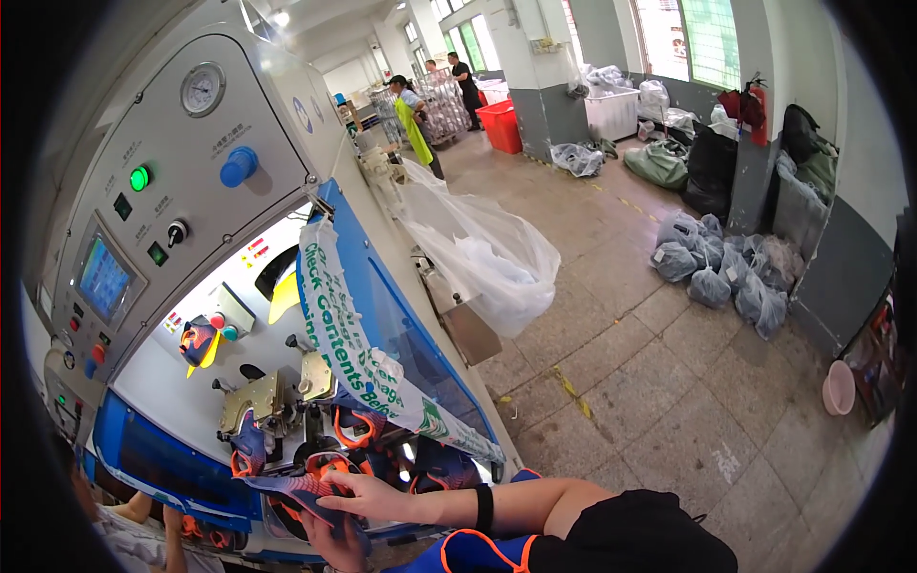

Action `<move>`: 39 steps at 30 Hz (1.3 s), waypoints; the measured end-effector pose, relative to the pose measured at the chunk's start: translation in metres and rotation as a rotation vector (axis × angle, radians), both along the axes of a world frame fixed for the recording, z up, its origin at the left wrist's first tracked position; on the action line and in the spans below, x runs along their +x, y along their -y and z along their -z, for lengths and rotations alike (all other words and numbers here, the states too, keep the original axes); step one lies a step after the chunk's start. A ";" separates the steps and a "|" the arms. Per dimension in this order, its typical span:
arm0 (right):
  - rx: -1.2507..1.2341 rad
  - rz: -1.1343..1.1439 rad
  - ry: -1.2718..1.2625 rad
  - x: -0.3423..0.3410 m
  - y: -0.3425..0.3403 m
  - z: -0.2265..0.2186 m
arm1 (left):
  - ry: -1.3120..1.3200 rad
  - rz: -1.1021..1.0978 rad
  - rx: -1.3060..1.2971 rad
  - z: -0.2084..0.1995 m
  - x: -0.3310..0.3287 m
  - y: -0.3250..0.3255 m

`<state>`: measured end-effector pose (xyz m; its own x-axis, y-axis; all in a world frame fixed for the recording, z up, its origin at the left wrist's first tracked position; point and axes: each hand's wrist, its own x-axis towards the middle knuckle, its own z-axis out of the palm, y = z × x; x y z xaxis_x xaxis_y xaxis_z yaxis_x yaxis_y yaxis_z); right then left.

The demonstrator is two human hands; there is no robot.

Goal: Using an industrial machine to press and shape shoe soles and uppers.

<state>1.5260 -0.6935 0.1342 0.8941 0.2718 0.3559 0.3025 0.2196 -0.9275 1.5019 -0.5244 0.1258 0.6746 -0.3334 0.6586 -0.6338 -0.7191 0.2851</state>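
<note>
A dark blue and orange shoe upper (pixel 304 485) lies between my hands at the front of a grey and blue machine. My right hand (pixel 368 497) grips it from above, thumb and fingers on its knit surface. Lower down, my left hand (pixel 336 542) holds the same upper from beneath; its fingers are partly hidden. Just beyond, another blue upper (pixel 248 447) with an orange-edged opening stands by the metal clamps (pixel 256 403). More orange-trimmed uppers (pixel 355 427) sit inside the machine's bay near my right hand.
The machine's panel carries a screen (pixel 103 275), a gauge (pixel 202 89) and a blue knob (pixel 239 167). Printed plastic film (pixel 368 368) drapes over its blue frame. A co-worker's arm (pixel 172 535) shows at lower left. Grey bags (pixel 712 263) lie across the floor; people stand far back.
</note>
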 end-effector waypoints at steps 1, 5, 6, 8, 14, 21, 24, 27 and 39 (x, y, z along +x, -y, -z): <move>0.026 0.017 0.045 -0.003 0.005 -0.004 | 0.075 -0.048 0.088 -0.001 -0.001 0.000; -0.233 0.242 0.236 -0.012 0.024 -0.012 | -0.349 0.132 -0.371 -0.006 0.003 -0.009; -0.307 0.401 0.429 -0.014 0.027 -0.013 | -0.609 0.299 -0.840 -0.011 0.006 -0.014; -0.317 0.411 0.526 -0.018 0.029 -0.012 | -0.872 0.466 -1.304 -0.022 0.014 -0.022; -0.460 0.301 0.821 -0.035 0.023 0.005 | -0.962 0.294 -1.682 -0.054 0.034 -0.033; -0.517 0.358 0.904 -0.059 0.045 0.006 | -1.107 0.229 -1.271 -0.058 0.050 -0.058; -0.573 0.389 0.964 -0.068 0.058 0.000 | -1.195 0.371 -1.253 -0.053 0.055 -0.059; -0.560 0.450 1.071 -0.074 0.070 -0.001 | -1.157 0.356 -1.179 -0.047 0.059 -0.050; -0.342 0.583 1.070 -0.087 0.102 0.008 | -1.051 0.080 -1.052 -0.070 0.065 0.010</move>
